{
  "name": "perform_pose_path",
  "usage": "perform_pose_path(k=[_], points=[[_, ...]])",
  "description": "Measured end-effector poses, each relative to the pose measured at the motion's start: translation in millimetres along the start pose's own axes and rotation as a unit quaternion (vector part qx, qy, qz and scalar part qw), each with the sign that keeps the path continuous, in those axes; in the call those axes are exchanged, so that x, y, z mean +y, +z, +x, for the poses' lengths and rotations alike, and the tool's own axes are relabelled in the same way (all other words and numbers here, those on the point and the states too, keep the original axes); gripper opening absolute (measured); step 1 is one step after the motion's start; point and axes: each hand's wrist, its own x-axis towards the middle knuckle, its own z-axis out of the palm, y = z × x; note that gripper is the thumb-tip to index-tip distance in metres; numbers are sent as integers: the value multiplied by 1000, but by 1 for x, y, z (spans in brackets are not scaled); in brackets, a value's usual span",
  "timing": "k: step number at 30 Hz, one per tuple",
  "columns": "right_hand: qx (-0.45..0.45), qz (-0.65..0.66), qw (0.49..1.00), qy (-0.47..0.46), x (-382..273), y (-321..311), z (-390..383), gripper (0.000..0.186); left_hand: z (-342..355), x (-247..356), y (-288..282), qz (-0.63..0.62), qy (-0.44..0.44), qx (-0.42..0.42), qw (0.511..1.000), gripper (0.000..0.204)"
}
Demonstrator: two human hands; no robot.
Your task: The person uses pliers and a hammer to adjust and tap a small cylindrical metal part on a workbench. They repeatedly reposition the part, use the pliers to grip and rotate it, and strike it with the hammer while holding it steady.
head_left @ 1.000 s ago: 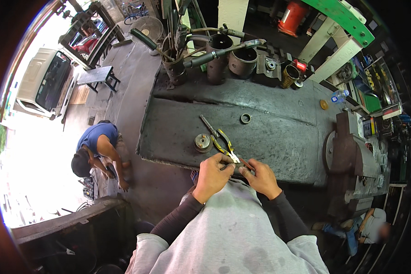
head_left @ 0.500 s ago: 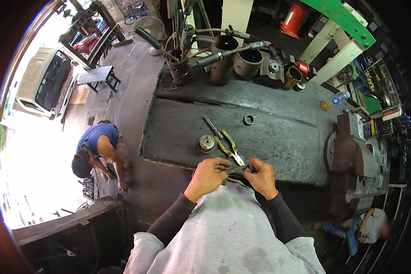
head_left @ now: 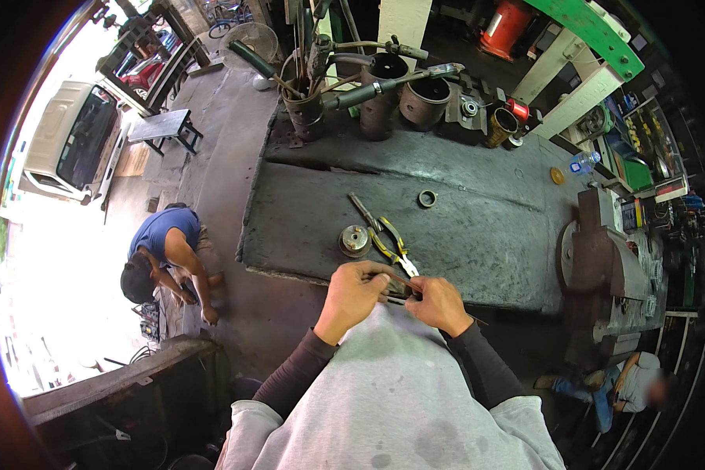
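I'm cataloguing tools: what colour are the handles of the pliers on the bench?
The handles are yellow with dark parts, best seen in the head view.

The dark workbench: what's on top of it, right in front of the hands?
Yellow-handled pliers, a thin metal rod, a round metal part and a small ring. The left hand and right hand cover part of the near edge of the workbench; anything behind them is hidden.

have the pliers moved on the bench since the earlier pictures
No. Against the bench, the pliers keep their place beside the round part and below the ring; all shift slightly together, so the camera likely moved.
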Motion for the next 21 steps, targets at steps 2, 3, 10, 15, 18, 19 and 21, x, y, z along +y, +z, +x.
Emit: perform_pose_path(k=[2, 3, 10, 15, 18, 19, 21], points=[[-15, -21, 1000, 14, 1, -1, -1, 23, 2, 0, -3, 5, 3, 13, 1000, 23], [-21, -23, 999, 12, 2, -1, -2, 23, 2, 0, -4, -5, -14, 23, 1000, 23], [-66, -40, 997, 21, 6, 0, 3, 27, -11, 3, 13, 216, 130, 41, 967, 22], [-47, 48, 997, 26, 6, -5, -1, 43, -6, -3, 12, 167, 130, 60, 975, 18], [19, 181, 983, 6, 7, -8, -5, 46, -3, -8, 1, 118, 95, 51, 987, 18], [33, 212, 977, -10, 7, -8, -6, 44, -3, -9, -1, 121, 111, 48, 985, 18], [27, 226, 974, -21, 7, -8, -5, 38, -3, -10, -3, 143, 111, 49, 982, 19]])
